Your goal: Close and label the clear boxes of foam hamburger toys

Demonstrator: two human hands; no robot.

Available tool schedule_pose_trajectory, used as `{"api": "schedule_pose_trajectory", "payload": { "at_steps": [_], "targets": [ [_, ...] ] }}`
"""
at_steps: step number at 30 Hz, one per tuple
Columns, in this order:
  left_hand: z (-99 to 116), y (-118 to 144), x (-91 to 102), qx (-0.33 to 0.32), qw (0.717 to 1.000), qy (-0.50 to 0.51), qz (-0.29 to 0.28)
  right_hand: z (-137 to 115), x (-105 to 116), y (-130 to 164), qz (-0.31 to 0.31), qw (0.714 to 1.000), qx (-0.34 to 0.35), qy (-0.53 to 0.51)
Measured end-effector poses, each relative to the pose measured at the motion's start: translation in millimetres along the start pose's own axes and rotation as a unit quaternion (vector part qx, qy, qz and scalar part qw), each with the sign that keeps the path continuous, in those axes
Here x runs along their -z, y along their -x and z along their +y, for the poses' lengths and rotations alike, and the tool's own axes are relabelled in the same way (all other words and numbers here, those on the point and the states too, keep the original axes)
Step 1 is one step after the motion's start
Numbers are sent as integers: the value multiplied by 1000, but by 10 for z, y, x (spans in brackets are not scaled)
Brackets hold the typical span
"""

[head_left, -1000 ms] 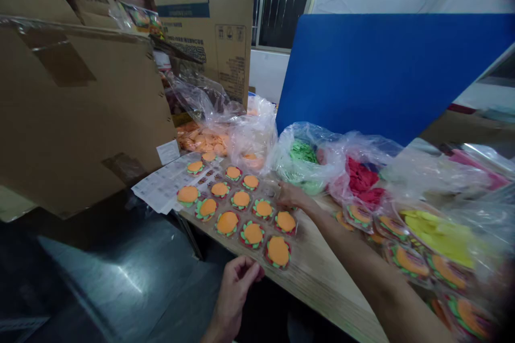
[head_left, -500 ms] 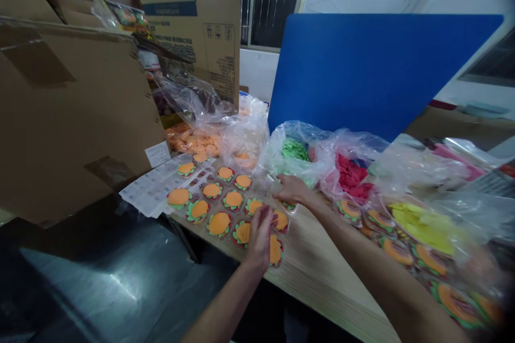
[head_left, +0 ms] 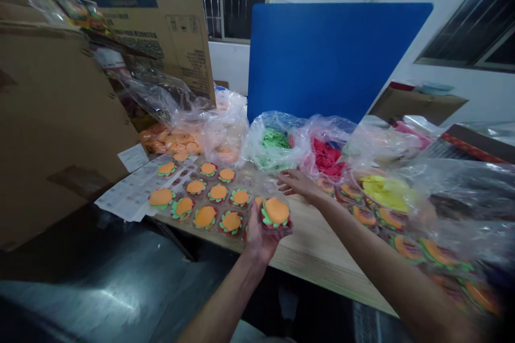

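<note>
My left hand is closed around a toy burger in a clear plastic case, raised over the table's front edge. The burger has an orange bun top, with green and red layers under it. Farther back, my right hand hovers with its fingers apart and nothing in them, near the bag of green pieces. Clear plastic pieces lie just left of it, their exact shape hard to make out. Rows of similar toy burgers in clear cases cover the table left of my hands.
Orange pieces lie in a bag at the back left. Bags of red pieces and yellow pieces stand to the right, with more cased burgers nearby. A blue board rises behind. A large carton stands at left.
My left hand has lifted a cased burger from the front right of the rows. My right hand's fingers have spread. The whole view has shifted to the right.
</note>
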State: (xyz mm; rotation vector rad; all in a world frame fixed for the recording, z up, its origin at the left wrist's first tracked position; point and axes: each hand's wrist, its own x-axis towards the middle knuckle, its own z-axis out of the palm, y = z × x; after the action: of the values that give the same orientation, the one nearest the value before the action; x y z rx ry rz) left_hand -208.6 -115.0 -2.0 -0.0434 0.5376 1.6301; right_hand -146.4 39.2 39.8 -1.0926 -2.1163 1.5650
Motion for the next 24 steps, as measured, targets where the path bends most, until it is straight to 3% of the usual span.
{"api": "schedule_pose_trajectory", "payload": {
  "at_steps": [2,4,8,13,18,21,24],
  "targets": [
    [-31,99,-25,50,999,9,-3,95,78,73,-23,998,-16,-60],
    [-88,151,-38,59,998,3,13,144,133,191,-35,996,-14,-85],
    [-221,137,-12,44,997,-31,60,179,206,578,-58,987,79,-127],
    [-360,51,-10,80,995,-20,57,347,181,1121,-7,965,249,83],
    [-533,-27,-75,128,992,-14,12,641,137,1399,48,874,392,283],
    [-626,-41,-104,138,990,-6,-12,802,164,1471,52,838,428,336],
    [-690,-30,-102,118,990,-64,-41,920,203,1553,53,833,428,347]
  ]
}}
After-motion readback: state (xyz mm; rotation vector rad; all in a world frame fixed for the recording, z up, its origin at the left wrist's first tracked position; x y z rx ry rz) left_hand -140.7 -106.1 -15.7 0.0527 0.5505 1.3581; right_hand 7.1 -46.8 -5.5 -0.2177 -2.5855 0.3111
